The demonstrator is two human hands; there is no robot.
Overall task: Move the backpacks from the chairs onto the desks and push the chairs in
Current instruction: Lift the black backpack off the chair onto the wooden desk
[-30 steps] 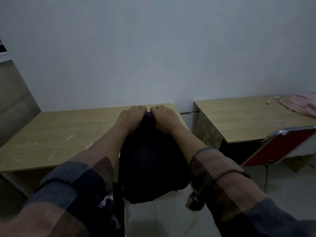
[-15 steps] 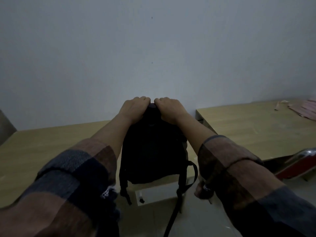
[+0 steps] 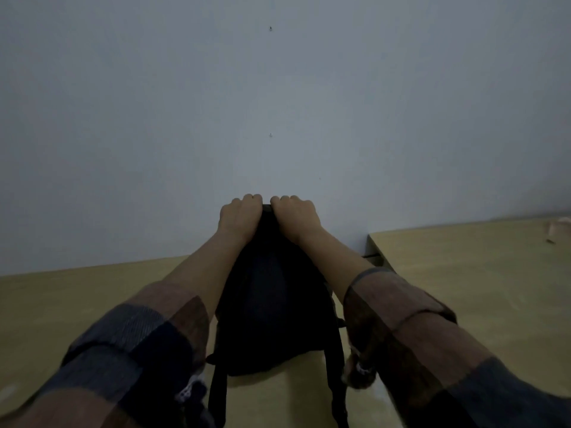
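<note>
Wood worktop [image 3: 77,304], second one [image 3: 479,273] to its right | black backpack [image 3: 272,310] upright on the first, straps hanging over the near edge | I see left hand [image 3: 239,216] and right hand [image 3: 296,216], fingers clamped on its top.

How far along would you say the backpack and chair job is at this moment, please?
Done: nothing visibly finished. In hand: both hands, left hand and right hand, grip the top of the black backpack, held upright over the desk; whether its base rests there is unclear. Left: releasing it, pushing chairs in; none are in view.
</note>
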